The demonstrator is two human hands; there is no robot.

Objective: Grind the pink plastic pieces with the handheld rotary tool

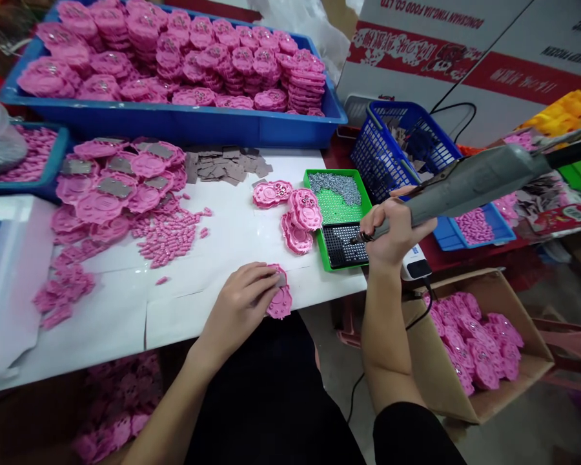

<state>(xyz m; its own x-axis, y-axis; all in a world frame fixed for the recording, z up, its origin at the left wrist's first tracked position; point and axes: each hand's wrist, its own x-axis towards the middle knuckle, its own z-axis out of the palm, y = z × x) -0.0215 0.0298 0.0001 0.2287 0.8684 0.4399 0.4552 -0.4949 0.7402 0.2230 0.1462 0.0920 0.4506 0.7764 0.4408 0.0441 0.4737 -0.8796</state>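
Worktable, covered in white sheeting, spans the left and centre of our view. Printed cartons stand behind its right end. Blue tray at the table's rear contains stacked pink pieces. Cardboard box, lower right, contains more, below table level. Our right hand grips a grey power screwdriver, its tip at the black grid in the green tray. Our left hand holds one pink part at the table's front edge, fingers over its grey plate.
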